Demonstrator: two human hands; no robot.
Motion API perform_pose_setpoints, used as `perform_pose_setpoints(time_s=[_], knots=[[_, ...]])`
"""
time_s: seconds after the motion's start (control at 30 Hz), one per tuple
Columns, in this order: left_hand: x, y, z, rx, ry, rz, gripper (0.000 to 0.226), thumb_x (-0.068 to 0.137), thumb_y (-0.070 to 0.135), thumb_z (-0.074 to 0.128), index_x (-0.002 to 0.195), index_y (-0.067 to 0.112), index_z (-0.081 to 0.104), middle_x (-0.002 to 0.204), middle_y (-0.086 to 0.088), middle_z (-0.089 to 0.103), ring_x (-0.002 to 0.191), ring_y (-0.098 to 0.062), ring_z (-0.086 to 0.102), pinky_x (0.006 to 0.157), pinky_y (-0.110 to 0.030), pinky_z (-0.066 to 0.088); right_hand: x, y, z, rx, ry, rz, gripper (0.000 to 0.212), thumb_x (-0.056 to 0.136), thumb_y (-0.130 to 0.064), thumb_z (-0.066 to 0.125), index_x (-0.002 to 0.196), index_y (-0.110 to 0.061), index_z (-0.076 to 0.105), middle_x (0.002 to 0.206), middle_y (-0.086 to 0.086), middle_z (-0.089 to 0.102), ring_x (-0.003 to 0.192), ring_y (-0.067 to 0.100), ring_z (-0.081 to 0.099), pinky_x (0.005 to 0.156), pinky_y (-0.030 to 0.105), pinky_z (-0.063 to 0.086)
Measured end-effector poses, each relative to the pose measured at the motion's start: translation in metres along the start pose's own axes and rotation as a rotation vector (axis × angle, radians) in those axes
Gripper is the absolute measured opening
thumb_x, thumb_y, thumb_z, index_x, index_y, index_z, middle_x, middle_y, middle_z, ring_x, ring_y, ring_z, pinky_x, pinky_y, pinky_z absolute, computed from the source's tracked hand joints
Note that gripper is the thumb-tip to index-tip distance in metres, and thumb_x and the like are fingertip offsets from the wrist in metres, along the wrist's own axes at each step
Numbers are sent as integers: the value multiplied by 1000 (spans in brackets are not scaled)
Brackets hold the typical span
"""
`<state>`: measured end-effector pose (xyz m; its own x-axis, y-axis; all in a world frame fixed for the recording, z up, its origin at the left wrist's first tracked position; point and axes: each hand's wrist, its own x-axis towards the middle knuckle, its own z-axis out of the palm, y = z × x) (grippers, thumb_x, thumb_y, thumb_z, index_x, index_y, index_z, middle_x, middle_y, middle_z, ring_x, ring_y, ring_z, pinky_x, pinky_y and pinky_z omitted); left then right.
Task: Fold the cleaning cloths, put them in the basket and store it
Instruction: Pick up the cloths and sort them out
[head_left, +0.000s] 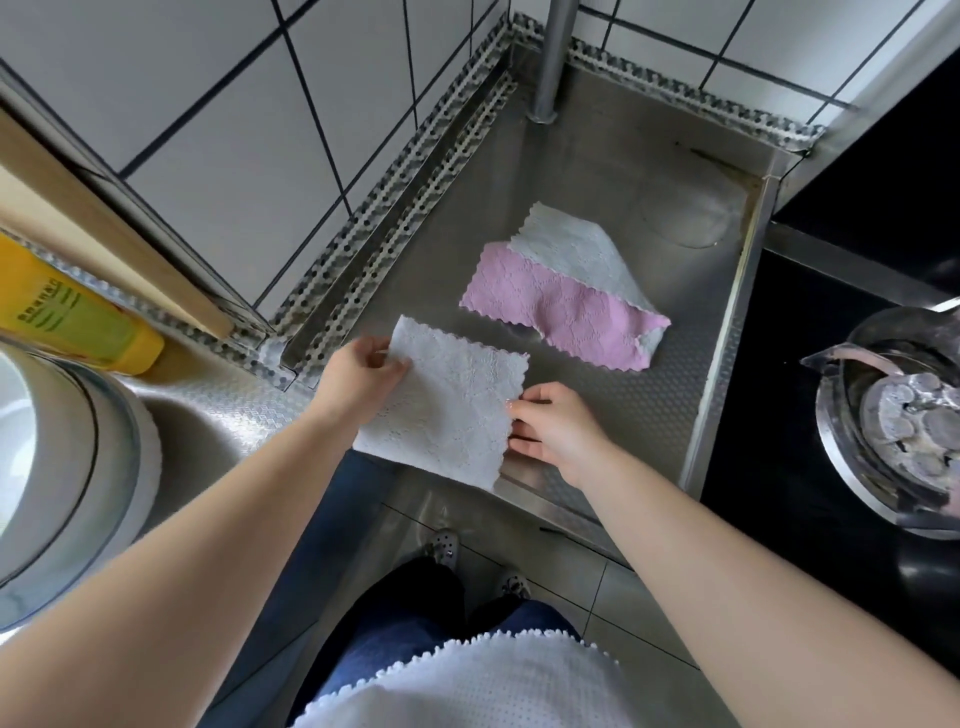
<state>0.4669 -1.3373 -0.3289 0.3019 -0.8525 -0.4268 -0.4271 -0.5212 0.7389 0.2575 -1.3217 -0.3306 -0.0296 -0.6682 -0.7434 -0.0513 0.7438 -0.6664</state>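
Steel counter (597, 218); both hands' fingers (387, 366) pinching white cloth (452, 405); bottle label unreadable.

A yellow bottle (78, 312) lies left; a metal bowl (883, 421) sits right.

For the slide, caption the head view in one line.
Both hands, left and right, hold a white cloth over the steel counter beside a pink-and-grey cloth.

Soft, even daylight is filling the frame, casting only faint shadows. Mild glare is showing on the steel counter (597, 171) at upper centre. Wide-angle distortion is bending the tile lines and stretching the forearms at the lower corners; edges are looking slightly soft.
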Motion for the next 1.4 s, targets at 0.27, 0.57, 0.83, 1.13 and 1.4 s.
perform_pose_setpoints(time_s=[0.27, 0.57, 0.83, 1.13, 1.4], knots=[[47, 2, -28, 245, 36, 137, 43, 88, 23, 58, 130, 17, 53, 107, -7, 66, 78, -17, 59, 59, -26, 44, 15, -18, 48, -2, -12, 2, 19, 91, -7, 59, 105, -8, 47, 98, 9, 59, 87, 19, 61, 68, 30, 55], [61, 8, -19, 398, -76, 212, 58, 89, 28, 59, 142, 18, 38, 134, -8, 53, 100, -26, 59, 75, -26, 44, 30, -11, 24, -286, 99, -155, 9, 87, -15, 64, 86, -21, 57, 81, -5, 61, 66, 8, 58, 61, 26, 53], [59, 57, 36, 553, -240, 687, 40, 89, 19, 56, 128, 17, 56, 129, -6, 58, 115, -25, 54, 97, -37, 45, 43, -18, -73, -952, 499, -592, 23, 75, -5, 70, 98, -8, 71, 98, 11, 66, 92, 31, 60, 83, 32, 40], [73, 74, 96, 909, -259, 702, 46, 84, 24, 56, 129, 27, 49, 137, -2, 44, 122, -30, 43, 95, -42, 40, 62, -25, -95, -1227, 507, -523, 23, 88, -22, 58, 109, -18, 66, 114, 4, 60, 108, 27, 53, 86, 36, 43], [79, 87, 91, 822, -104, 831, 28, 85, 17, 48, 110, 16, 61, 108, -8, 63, 96, -32, 57, 77, -35, 36, 49, -39, -103, -1213, 588, -767, 12, 88, -18, 52, 88, -8, 60, 80, 12, 68, 81, 34, 62, 73, 39, 36]])
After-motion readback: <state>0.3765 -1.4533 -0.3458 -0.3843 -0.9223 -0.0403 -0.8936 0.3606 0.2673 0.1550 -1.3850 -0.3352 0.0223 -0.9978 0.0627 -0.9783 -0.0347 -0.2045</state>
